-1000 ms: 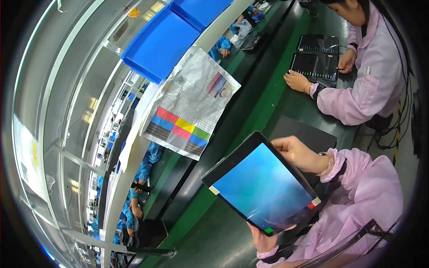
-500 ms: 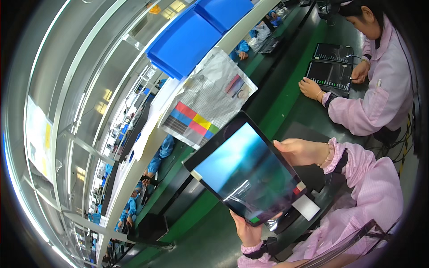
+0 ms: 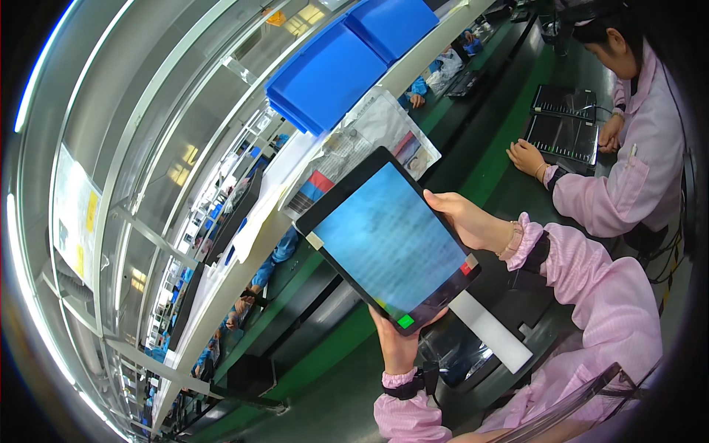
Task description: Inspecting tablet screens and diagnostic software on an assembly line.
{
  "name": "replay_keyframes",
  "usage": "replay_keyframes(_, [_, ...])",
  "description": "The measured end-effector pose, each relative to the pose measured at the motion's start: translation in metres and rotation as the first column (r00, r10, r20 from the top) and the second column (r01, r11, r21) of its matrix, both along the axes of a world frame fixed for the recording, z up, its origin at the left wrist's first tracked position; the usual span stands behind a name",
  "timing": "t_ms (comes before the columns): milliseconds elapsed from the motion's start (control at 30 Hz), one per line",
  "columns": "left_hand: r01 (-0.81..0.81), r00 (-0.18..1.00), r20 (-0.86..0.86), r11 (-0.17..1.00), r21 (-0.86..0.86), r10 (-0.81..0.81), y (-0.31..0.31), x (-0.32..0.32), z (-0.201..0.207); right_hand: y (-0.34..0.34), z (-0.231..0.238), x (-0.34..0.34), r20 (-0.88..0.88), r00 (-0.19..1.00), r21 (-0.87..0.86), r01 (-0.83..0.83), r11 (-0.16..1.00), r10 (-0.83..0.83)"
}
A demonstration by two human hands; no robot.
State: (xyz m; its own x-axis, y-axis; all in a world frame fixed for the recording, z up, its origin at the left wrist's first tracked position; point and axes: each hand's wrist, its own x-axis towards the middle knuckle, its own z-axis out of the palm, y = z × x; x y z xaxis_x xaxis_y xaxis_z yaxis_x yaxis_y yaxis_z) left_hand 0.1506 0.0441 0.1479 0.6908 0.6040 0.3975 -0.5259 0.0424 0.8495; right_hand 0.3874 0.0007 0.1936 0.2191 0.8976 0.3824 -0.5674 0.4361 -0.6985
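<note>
Black-bezelled tablet (image 3: 388,240) tilts above green bench (image 3: 325,395). Left hand (image 3: 397,345) clasps lower corner, right hand (image 3: 473,221) side edge; rear fingers' spread hidden. Risk: drop, should either grip slacken.

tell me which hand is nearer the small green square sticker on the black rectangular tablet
Left. The left hand holds the lower corner of the tablet, just below the green sticker; the right hand holds its right edge, farther up from the sticker.
</note>
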Motion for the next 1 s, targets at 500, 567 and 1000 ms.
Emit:
replay_keyframes(500, [-0.113, 0.993, -0.045, 0.994, -0.013, 0.112, 0.000, 0.016, -0.001, 0.019, 0.000, 0.013, 0.046, 0.998, 0.041, 0.037, 0.998, -0.039])
replay_keyframes(567, [-0.104, 0.993, -0.054, 0.994, -0.045, 0.102, 0.001, 0.015, -0.001, 0.025, -0.003, 0.013, 0.052, 0.996, 0.041, 0.074, 0.996, -0.076])
replay_keyframes(1000, [-0.092, 0.994, -0.060, 0.993, -0.068, 0.088, 0.007, 0.015, -0.006, 0.041, -0.012, 0.019, 0.064, 0.997, 0.022, 0.038, 0.999, -0.039])
